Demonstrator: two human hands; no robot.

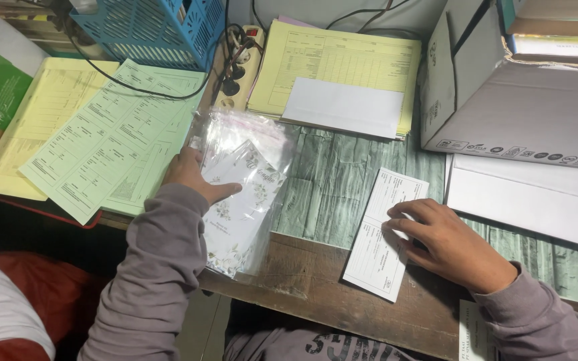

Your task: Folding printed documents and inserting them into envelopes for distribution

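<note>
Clear plastic bag of white flower-print cards lay mid tabletop. Left hand lay flat on it, fingers apart, not gripping. At 3 o'clock from the bag sat a white folded form; right hand pressed on it w/ fingers spread & bent, clamped on nothing. Green & yellow sheets lay at 9 o'clock, a blue basket at 11, a cardboard box at 2.

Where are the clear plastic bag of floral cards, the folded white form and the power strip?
Clear plastic bag of floral cards (249,194), head view, on the top card.
Folded white form (382,234), head view, near its fold.
Power strip (235,70), head view, on its plugs.
</note>
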